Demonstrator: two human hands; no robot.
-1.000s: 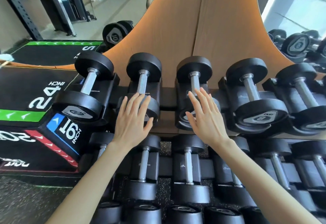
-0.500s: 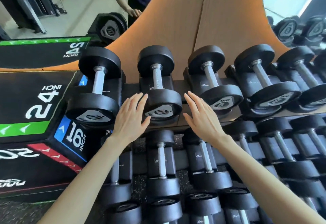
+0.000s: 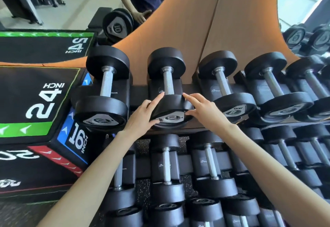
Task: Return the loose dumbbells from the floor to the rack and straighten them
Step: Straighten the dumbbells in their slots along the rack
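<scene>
Since half a second ago, both hands have been brought from just in front of the top tier onto the near head of the second dumbbell [image 3: 168,83] from the left. At centre frame of the head view, the left hand [image 3: 142,117] is set on that head's left side and the right hand [image 3: 205,111] on its right. Fingers are slightly bent over the rim and thumbs placed at the front face, so the head is gripped between them. The dumbbell is seated in its cradle on the rack [image 3: 139,92], handle pointing away. A plyo box [image 3: 35,101] is seen at left.
</scene>
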